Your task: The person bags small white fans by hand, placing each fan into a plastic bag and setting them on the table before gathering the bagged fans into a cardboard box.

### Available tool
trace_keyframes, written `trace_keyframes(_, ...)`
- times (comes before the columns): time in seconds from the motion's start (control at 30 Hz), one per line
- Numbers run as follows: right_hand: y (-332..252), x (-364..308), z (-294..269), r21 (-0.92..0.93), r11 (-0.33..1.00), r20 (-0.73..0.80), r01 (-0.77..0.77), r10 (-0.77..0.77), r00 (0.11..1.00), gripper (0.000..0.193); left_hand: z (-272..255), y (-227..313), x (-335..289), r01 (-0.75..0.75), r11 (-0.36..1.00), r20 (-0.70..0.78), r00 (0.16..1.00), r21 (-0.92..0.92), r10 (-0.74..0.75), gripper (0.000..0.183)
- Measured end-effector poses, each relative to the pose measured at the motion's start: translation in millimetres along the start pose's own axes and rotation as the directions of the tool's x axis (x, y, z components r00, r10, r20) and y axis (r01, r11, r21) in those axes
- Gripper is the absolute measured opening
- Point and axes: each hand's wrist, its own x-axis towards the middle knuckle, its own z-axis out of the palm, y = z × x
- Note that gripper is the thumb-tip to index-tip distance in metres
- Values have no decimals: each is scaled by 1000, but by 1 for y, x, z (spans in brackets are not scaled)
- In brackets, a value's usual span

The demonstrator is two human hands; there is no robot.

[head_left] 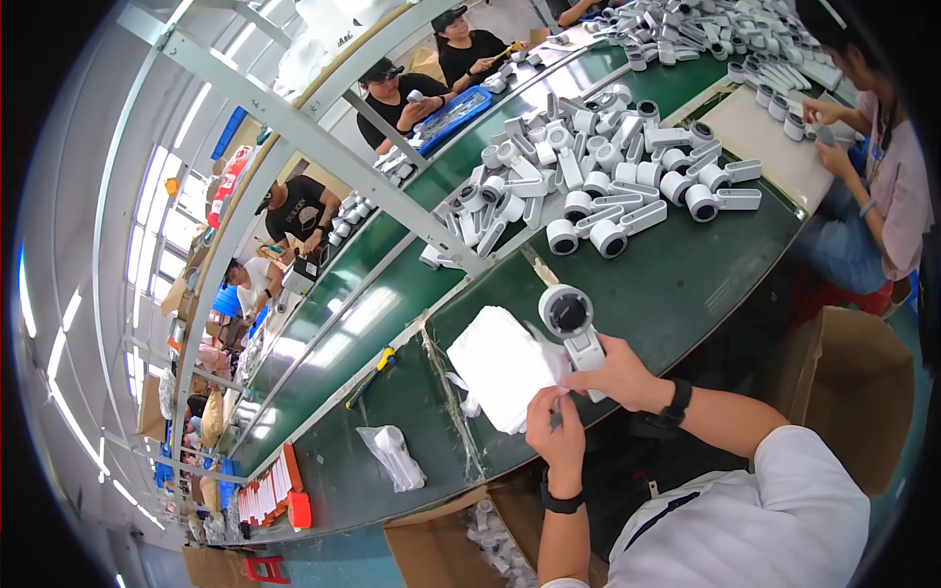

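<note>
My right hand (622, 376) is closed round the handle of a white handheld device (567, 312); its round head with a dark face points up. My left hand (557, 436) pinches the edge of a thin translucent plastic bag (555, 367) close to the device's handle. Beside both hands, a stack of white plastic bags (498, 365) lies on the green table. Further left rests a bagged device (392, 457) in clear plastic. A yellow-and-black cutter knife (372, 376) lies beyond it.
A large heap of the same white devices (608, 162) covers the table ahead. Cardboard boxes stand at right (851, 392) and below the table's edge (431, 551). A metal shelf frame (343, 176) crosses ahead. A co-worker (872, 167) sits at right; others work across the line.
</note>
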Motion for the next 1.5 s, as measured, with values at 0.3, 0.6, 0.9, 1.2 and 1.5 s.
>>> trace_keyframes(0.3,16,17,9,-158,987,-23,-6,2,1000,39,-29,-11,11,456,673,273,890,-583,-366,30)
trace_keyframes(0.6,-4,4,18,-266,962,111,64,-35,993,43,-31,-16,25,669,471,407,733,-575,-545,23)
trace_keyframes(0.9,-4,0,9,-70,997,67,-7,12,998,31,-34,4,33,513,306,239,746,-802,-622,27)
trace_keyframes(1.2,-19,-3,9,-243,968,77,59,-41,996,29,-56,-2,37,302,942,-108,942,-147,-319,36)
trace_keyframes(1.5,-10,-7,13,-394,896,186,202,-138,973,41,-40,20,35,452,862,353,864,-230,-359,11)
